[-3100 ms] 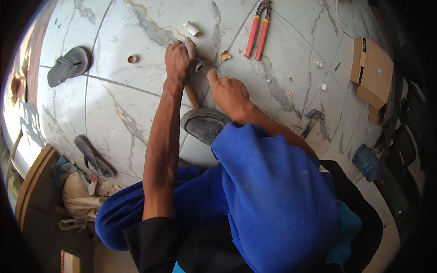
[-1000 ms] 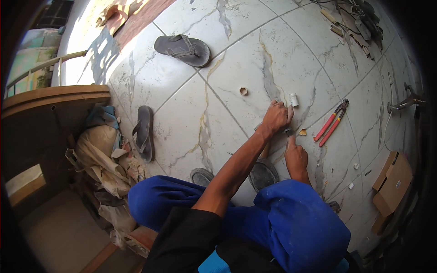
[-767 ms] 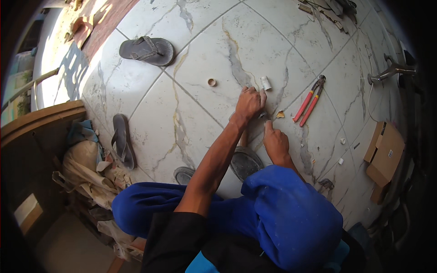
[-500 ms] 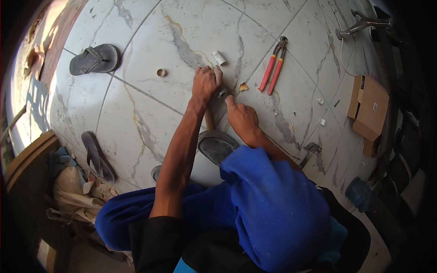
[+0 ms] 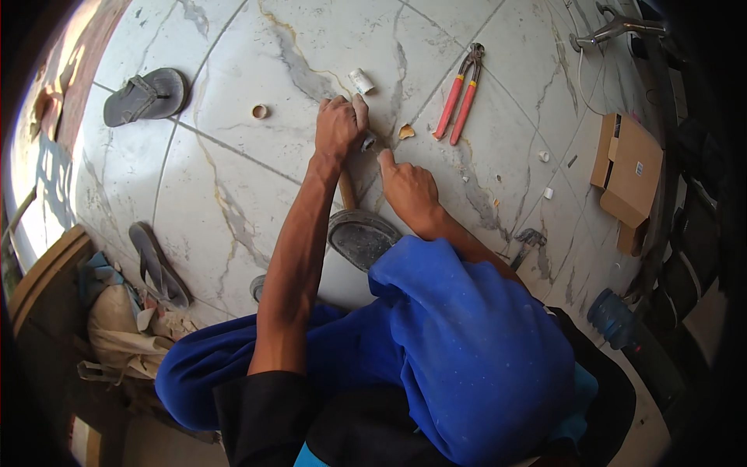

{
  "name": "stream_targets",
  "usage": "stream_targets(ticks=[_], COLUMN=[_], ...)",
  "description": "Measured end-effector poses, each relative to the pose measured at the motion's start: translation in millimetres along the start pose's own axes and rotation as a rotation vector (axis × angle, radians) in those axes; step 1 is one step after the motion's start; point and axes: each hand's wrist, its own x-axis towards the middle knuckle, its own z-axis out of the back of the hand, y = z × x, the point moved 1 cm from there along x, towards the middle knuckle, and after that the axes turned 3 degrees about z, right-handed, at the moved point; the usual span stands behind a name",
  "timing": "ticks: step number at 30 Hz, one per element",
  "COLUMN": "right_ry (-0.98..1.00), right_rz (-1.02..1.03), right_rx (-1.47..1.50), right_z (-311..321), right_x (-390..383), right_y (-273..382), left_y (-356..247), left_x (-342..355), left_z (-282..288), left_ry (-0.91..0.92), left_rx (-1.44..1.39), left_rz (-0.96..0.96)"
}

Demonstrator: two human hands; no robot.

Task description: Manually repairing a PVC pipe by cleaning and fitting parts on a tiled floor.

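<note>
My left hand (image 5: 340,124) is closed over something low on the marble-look tiles, where a small grey piece (image 5: 367,143) shows by its thumb and a wooden handle (image 5: 346,189) runs back toward my dusty shoe (image 5: 363,237). Just right of it, my right hand (image 5: 405,183) is closed, with index finger and thumb near the grey piece; what it grips is hidden. Around them lie a short white cylinder (image 5: 361,81), a tan ring (image 5: 260,111), a yellowish fragment (image 5: 406,132) and red-handled pincers (image 5: 459,100).
Two grey sandals (image 5: 145,96) (image 5: 158,266) lie left. A hammer (image 5: 529,243) lies beside my right forearm; an opened cardboard box (image 5: 626,167), a metal fitting (image 5: 615,33) and a blue water jug (image 5: 611,315) are right. A wooden frame (image 5: 43,272) and cloth heap (image 5: 117,327) border the lower left.
The camera turned toward the left and has swung back, shifting the whole scene in view. Both hands remain closed around the same spot, with little visible movement relative to the floor.
</note>
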Motion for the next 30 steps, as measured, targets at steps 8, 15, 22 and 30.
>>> stream_targets(ticks=[8,15,22,30], right_ry=[-0.056,0.007,0.06,-0.003], right_rz=[0.049,0.015,-0.006,0.01], right_rx=[-0.011,0.024,0.0,-0.027], right_z=[1,1,1,-1], right_x=[21,-3,0,-9], right_y=[1,0,0,2], left_y=[-4,-2,8,2], left_x=[6,-1,0,-6], left_z=[3,4,0,4], left_ry=[-0.011,0.012,0.013,0.076], left_rx=[0.033,-0.02,0.04,0.04], left_rz=[-0.039,0.003,0.022,0.018])
